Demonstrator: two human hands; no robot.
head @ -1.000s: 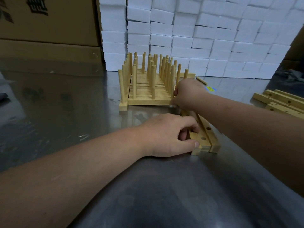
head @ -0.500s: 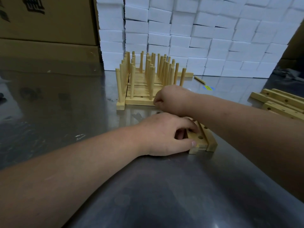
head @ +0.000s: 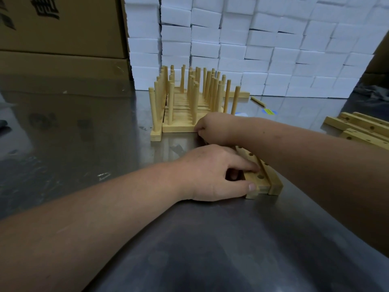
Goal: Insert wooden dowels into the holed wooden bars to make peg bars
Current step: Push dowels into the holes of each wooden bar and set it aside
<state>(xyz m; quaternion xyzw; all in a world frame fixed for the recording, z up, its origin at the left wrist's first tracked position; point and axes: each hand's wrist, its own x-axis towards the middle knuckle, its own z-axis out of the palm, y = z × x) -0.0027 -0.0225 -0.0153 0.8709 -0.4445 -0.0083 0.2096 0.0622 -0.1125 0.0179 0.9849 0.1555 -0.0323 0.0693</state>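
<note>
Landmark for this report: the pair of holed bars (head: 260, 178) lying side by side on the table (head: 210, 249), directly in front of the person.

Left hand (head: 212, 173): curled against the near left side of the holed bars, thumb flat along the near end, index finger laid over the top face. The grip reads as a brace, holding the bars steady and square so their open holes face up for pegging.

Right hand (head: 212, 128): closed into a loose fist beyond the far end of the holed bars, knuckles down near the table. Its fingers are bunched as if pinching something small (likely a dowel, though none can be seen in the fist, so I cannot tell).

Finished peg bars (head: 189, 108): grouped just beyond the right hand, further from the person than the holed bars, dowels upright in close rows. Judged to be parked there to keep the working spot free.

Unfilled stock (head: 362, 129): more holed bars well to the right of the landmark pair, within reach. One loose dowel (head: 257, 101) lies beyond and right of the finished group.

No dowel yet stands in the visible holes of the landmark pair; insertion there is judged pending.
</note>
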